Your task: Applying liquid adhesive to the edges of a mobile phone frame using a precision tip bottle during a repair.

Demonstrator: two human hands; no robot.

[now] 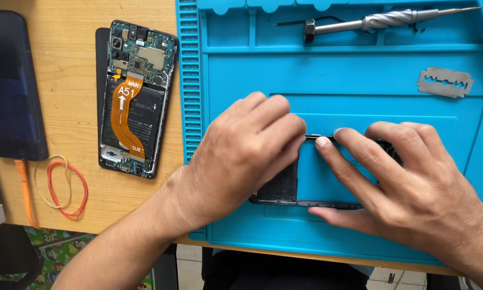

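The black phone frame (300, 198) lies flat on the blue work mat (359, 86), near its front edge. It is a thin rectangular bezel, open in the middle so that the mat shows through. A darker panel fills its left end. Its top edge, bottom edge and left portion are visible; the remainder is covered.

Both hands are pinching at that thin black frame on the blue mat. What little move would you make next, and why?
Probably ease the small part at the frame's top edge free with the fingertips. The left hand covers and steadies the black frame on the blue mat, while the right hand has thumb and forefinger meeting at that edge. The razor blade and the metal tool lie untouched.
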